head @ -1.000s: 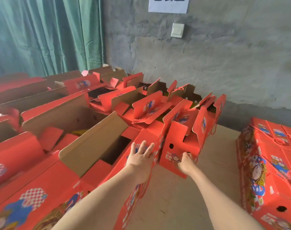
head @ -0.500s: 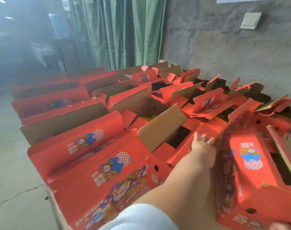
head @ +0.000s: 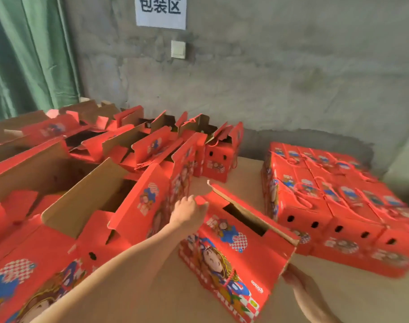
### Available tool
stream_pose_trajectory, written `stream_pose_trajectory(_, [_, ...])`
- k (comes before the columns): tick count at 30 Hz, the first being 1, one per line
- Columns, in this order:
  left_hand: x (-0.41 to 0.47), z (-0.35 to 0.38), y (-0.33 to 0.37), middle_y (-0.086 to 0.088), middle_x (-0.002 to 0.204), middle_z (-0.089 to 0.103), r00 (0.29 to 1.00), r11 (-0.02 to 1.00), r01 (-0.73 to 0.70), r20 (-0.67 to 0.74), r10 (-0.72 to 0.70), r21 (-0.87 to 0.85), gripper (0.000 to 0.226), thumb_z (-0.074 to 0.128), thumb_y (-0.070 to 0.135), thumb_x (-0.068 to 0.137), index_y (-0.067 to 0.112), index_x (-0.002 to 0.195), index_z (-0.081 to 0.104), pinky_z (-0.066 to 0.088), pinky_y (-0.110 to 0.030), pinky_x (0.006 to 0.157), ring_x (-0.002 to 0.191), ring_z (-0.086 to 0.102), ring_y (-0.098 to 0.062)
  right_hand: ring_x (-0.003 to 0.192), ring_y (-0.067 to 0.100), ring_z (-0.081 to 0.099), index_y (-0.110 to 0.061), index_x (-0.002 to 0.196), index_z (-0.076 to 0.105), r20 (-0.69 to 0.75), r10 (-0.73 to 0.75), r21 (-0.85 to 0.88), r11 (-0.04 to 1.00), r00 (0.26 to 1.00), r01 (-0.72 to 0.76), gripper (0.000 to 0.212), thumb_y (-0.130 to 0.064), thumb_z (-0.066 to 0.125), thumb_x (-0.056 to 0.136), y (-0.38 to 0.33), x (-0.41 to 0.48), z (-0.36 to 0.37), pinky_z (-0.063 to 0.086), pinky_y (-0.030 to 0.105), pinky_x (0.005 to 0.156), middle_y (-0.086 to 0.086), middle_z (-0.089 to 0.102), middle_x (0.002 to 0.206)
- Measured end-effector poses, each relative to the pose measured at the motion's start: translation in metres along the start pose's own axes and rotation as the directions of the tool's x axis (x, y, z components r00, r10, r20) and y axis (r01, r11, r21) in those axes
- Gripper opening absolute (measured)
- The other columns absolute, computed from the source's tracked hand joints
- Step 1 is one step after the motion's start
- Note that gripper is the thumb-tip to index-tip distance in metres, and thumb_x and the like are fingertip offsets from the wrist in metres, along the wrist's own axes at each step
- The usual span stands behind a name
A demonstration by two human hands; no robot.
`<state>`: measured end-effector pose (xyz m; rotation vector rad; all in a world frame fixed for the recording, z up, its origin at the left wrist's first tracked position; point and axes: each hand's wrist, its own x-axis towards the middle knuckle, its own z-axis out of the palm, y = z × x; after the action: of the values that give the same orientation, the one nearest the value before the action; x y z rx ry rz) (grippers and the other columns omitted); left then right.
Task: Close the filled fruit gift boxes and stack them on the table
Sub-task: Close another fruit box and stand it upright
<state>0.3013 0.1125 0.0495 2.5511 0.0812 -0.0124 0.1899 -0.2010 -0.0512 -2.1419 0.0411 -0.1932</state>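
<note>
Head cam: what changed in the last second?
One gift box came out of the row of open boxes, toward the person, and now sits apart on the cardboard tabletop. The left grip shifted from the neighbouring box to this box's far flap; the right grip stays at its lower near end. Unchanged: the closed stack, the wall sign.

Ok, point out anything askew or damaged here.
The red cardboard gift box nearest you lies askew to the neat stack of closed red boxes, its top flap ajar over a dark gap. No spills visible.
</note>
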Motion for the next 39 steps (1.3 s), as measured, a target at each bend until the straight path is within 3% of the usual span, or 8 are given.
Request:
stream_pose_trajectory(4, [-0.007,0.013,-0.01,-0.015,0.128,0.051,0.998,0.996,-0.063,-0.02,0.065,0.066,0.049,0.042,0.046,0.094,0.014,0.13,0.048,0.037,-0.036,0.099,0.123,0.043,-0.034,0.09,0.01,0.062,-0.026,0.091,0.071,0.018,0.095,-0.033,0.995,0.995,-0.094,0.026,-0.02,0.047,0.099,-0.012,-0.011,-0.023,0.045,0.033,0.085,-0.004,0.073,0.095])
stream_pose_trajectory(8, [-0.035,0.026,0.009,-0.011,0.075,0.064,0.984,0.981,-0.165,0.052,0.171,-0.1,0.044,0.041,0.045,0.091,0.008,0.078,0.06,0.037,-0.033,0.063,0.079,0.063,-0.03,0.077,0.027,0.061,0.009,0.084,0.064,-0.076,0.201,-0.007,0.979,0.977,-0.202,0.049,-0.031,0.036,0.092,-0.008,-0.023,-0.06,0.048,0.038,0.079,0.02,0.069,0.086])
stream_pose_trajectory(13, [-0.079,0.048,0.017,-0.002,0.071,0.063,0.987,0.974,-0.159,-0.042,0.155,-0.161,0.028,0.053,0.037,0.092,0.015,0.075,0.059,0.038,-0.03,0.058,0.066,0.057,-0.021,0.038,-0.003,0.05,-0.005,0.061,0.056,-0.237,0.441,0.34,0.872,0.866,-0.351,0.042,0.004,0.035,0.096,0.008,-0.024,-0.082,0.038,0.011,0.038,-0.004,0.062,0.049])
stream_pose_trajectory(19, [-0.114,0.05,0.006,0.002,0.073,0.055,0.977,0.94,-0.207,-0.105,0.184,-0.273,0.029,0.06,0.029,0.089,0.019,0.063,0.053,0.036,-0.027,0.061,0.071,0.053,-0.012,0.066,0.004,0.059,0.004,0.083,0.058,-0.354,0.267,0.493,0.868,0.896,-0.064,0.027,-0.004,0.037,0.1,0.0,-0.034,-0.077,0.048,0.017,0.059,0.003,0.063,0.076])
stream_pose_trajectory(22, [-0.109,0.046,0.02,0.012,0.091,0.06,0.961,0.854,-0.276,-0.118,0.25,-0.44,0.004,0.06,0.027,0.089,0.023,0.088,0.061,0.04,-0.026,0.075,0.086,0.055,-0.002,0.075,0.007,0.063,-0.001,0.086,0.065,-0.361,0.185,0.488,0.873,0.914,0.016,0.027,-0.006,0.041,0.098,-0.018,-0.031,-0.086,0.049,0.021,0.068,0.006,0.068,0.085])
stream_pose_trajectory(26, [-0.096,0.051,0.036,0.005,0.06,0.052,0.993,0.777,-0.089,0.009,0.121,-0.623,0.036,0.053,0.036,0.092,0.007,0.072,0.056,0.037,-0.028,0.055,0.056,0.045,-0.011,0.094,0.016,0.066,0.001,0.098,0.069,-0.259,0.136,0.503,0.864,0.956,0.013,0.047,-0.028,0.032,0.097,-0.024,-0.028,-0.097,0.05,0.026,0.08,0.01,0.071,0.103])
stream_pose_trajectory(32, [-0.103,0.062,0.024,-0.013,0.075,0.07,0.993,0.622,0.013,0.083,0.084,-0.783,0.042,0.054,0.046,0.081,0.008,0.088,0.071,0.05,-0.032,0.059,0.064,0.064,-0.024,0.085,0.008,0.069,-0.014,0.083,0.076,-0.096,0.181,0.556,0.825,0.979,-0.098,0.065,-0.073,0.051,0.073,-0.026,-0.027,-0.105,0.051,0.018,0.074,0.004,0.074,0.092])
stream_pose_trajectory(39, [-0.121,0.05,0.002,-0.016,0.126,0.061,0.93,0.287,0.152,0.235,0.283,-0.946,0.044,0.073,0.031,0.074,0.013,0.114,0.068,0.042,-0.059,0.095,0.111,0.059,-0.04,0.108,0.016,0.062,-0.002,0.101,0.069,-0.001,0.119,0.499,0.861,0.993,-0.102,0.056,-0.043,0.033,0.087,-0.013,-0.027,-0.114,0.042,0.029,0.091,0.005,0.069,0.113])
